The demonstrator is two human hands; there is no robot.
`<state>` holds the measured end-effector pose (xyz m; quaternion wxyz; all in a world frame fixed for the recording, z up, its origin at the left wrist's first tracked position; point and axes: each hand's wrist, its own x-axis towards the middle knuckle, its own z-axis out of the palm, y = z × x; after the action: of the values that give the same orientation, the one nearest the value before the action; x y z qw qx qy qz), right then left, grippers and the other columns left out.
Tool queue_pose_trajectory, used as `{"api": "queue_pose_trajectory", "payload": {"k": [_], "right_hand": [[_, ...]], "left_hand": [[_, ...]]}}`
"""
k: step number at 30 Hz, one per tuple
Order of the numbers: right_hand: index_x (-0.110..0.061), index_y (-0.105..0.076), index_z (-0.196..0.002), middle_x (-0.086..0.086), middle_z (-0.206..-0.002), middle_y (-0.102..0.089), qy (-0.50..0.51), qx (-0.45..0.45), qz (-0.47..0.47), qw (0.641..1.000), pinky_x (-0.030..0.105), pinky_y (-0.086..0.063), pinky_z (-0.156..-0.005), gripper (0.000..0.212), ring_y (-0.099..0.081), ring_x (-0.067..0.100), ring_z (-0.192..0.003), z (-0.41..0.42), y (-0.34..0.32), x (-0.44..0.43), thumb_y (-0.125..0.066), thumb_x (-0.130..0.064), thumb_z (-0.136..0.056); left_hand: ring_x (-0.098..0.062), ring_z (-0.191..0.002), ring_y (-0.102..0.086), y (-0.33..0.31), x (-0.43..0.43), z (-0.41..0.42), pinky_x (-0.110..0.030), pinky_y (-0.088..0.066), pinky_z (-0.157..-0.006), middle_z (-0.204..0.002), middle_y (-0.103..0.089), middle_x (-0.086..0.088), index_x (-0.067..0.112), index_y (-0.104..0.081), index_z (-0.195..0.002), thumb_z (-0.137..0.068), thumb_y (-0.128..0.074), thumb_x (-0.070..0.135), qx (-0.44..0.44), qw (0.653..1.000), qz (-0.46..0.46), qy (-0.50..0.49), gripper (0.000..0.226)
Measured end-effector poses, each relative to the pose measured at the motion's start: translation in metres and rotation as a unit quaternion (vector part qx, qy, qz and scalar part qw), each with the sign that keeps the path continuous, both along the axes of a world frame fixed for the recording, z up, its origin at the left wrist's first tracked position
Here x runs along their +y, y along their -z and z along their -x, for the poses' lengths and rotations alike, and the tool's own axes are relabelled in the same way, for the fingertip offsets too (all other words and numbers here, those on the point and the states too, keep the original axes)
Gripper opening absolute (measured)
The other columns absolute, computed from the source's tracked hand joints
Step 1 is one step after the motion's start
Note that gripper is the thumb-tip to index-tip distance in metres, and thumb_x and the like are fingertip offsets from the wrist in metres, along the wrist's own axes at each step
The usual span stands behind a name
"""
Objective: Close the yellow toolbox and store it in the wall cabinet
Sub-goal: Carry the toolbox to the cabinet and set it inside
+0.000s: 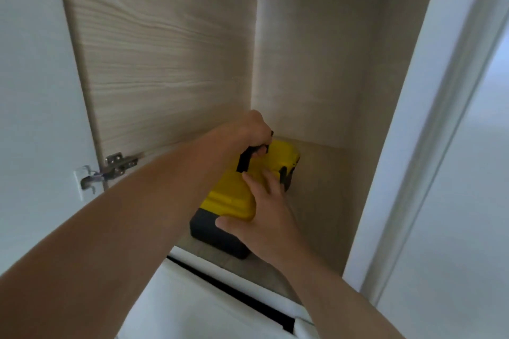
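Observation:
The yellow toolbox (234, 198) stands closed inside the wall cabinet (325, 173), on its wooden shelf, with a black base at the near end and a black latch on its right side. My left hand (254, 129) is curled around the black carry handle on top of the box. Flat against the near right side of the toolbox lies my right hand (264, 209), fingers spread and thumb on the black base. Both forearms reach in from the lower edge of the view.
The cabinet door (154, 58) stands open at the left, hung on a metal hinge (110, 170). White walls flank the cabinet, and a white door frame (429, 129) runs along the right. A white surface with a dark gap (228, 289) lies below the shelf.

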<state>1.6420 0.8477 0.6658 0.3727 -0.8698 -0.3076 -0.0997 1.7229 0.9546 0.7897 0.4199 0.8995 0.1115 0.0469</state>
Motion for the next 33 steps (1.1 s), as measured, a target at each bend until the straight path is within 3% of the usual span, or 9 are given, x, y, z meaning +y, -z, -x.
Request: {"api": "queue_pose_trajectory", "payload": {"k": [3,8,13,16,18,23,28,30,33], "right_hand": [[-0.042,-0.021,-0.142,-0.014,-0.155,-0.007,0.003,-0.006,-0.012,1.0,0.058,-0.028,-0.109,0.087,-0.008,0.03,-0.144,-0.001,0.001,-0.001,-0.063,-0.065,-0.069],[-0.036,-0.022,-0.144,-0.009,-0.158,-0.006,0.023,-0.068,-0.001,0.997,0.047,-0.034,-0.109,0.071,-0.006,0.027,-0.145,0.016,0.007,0.002,-0.057,-0.055,-0.085],[-0.022,-0.015,-0.147,0.002,-0.16,-0.007,0.05,-0.141,0.06,0.987,0.053,-0.028,-0.111,0.065,0.014,0.02,-0.141,0.025,0.013,0.012,-0.039,-0.05,-0.094],[-0.015,-0.019,-0.146,0.01,-0.158,-0.017,0.055,-0.169,0.05,0.983,0.056,-0.03,-0.109,0.064,0.012,0.005,-0.129,0.024,0.014,0.014,-0.043,-0.046,-0.094],[-0.017,-0.019,-0.146,0.007,-0.158,-0.016,0.057,-0.155,0.049,0.985,0.054,-0.03,-0.11,0.065,0.011,0.013,-0.137,0.019,0.013,0.016,-0.045,-0.045,-0.094],[-0.021,-0.019,-0.147,-0.001,-0.159,-0.013,0.104,-0.093,0.071,0.988,0.047,-0.029,-0.11,0.065,-0.002,0.037,-0.144,-0.014,0.002,0.021,-0.05,-0.041,-0.093],[-0.014,-0.025,-0.144,0.006,-0.159,-0.014,0.133,-0.046,0.1,0.985,0.05,-0.029,-0.109,0.06,-0.019,0.041,-0.139,-0.05,-0.014,0.027,-0.054,-0.029,-0.094],[-0.014,-0.026,-0.143,0.007,-0.159,-0.015,0.138,-0.036,0.109,0.984,0.05,-0.031,-0.108,0.06,-0.022,0.043,-0.138,-0.058,-0.017,0.027,-0.054,-0.029,-0.093],[-0.014,-0.023,-0.145,0.008,-0.159,-0.014,0.146,-0.041,0.142,0.978,0.05,-0.029,-0.109,0.061,-0.02,0.043,-0.138,-0.056,-0.02,0.026,-0.052,-0.031,-0.094]], "left_hand": [[-0.027,-0.065,-0.064,0.004,0.017,-0.004,-0.036,-0.053,-0.06,-0.081,-0.071,-0.017,-0.006,-0.069,-0.094,-0.087,-0.064,0.018,-0.047,0.996,-0.07,0.003,0.026],[-0.026,-0.112,-0.059,0.028,0.077,0.022,-0.034,-0.046,-0.093,-0.121,-0.066,-0.009,0.009,-0.067,-0.117,-0.082,-0.07,0.023,-0.099,0.98,-0.172,-0.015,0.038],[0.003,-0.067,-0.057,0.076,0.095,0.073,-0.017,-0.04,-0.058,-0.068,-0.064,0.026,0.04,-0.069,-0.089,-0.092,-0.052,0.043,-0.143,0.985,-0.091,0.042,0.017],[-0.003,-0.081,-0.06,0.1,0.093,0.086,-0.026,-0.047,-0.07,-0.089,-0.066,0.016,0.034,-0.066,-0.11,-0.094,-0.042,0.048,-0.187,0.98,-0.021,0.057,0.032],[-0.013,-0.086,-0.06,0.104,0.09,0.081,-0.032,-0.048,-0.075,-0.094,-0.065,0.006,0.024,-0.064,-0.118,-0.096,-0.039,0.046,-0.21,0.976,-0.002,0.048,0.04],[-0.018,-0.061,-0.053,0.096,0.082,0.048,-0.029,-0.038,-0.053,-0.064,-0.053,-0.003,0.019,-0.063,-0.081,-0.097,-0.032,0.048,-0.206,0.976,-0.051,0.037,0.046],[-0.027,-0.073,-0.056,0.085,0.072,0.03,-0.03,-0.035,-0.062,-0.064,-0.052,0.001,0.018,-0.054,-0.075,-0.099,-0.032,0.043,-0.19,0.973,-0.123,0.044,0.041],[-0.03,-0.086,-0.062,0.088,0.073,0.045,-0.028,-0.04,-0.07,-0.076,-0.06,-0.001,0.016,-0.06,-0.089,-0.099,-0.033,0.042,-0.195,0.976,-0.075,0.062,0.039],[-0.026,-0.126,-0.049,0.096,0.082,0.088,-0.024,-0.033,-0.098,-0.134,-0.057,-0.008,0.018,-0.051,-0.133,-0.097,-0.036,0.044,-0.182,0.98,-0.035,0.069,0.046]]}}
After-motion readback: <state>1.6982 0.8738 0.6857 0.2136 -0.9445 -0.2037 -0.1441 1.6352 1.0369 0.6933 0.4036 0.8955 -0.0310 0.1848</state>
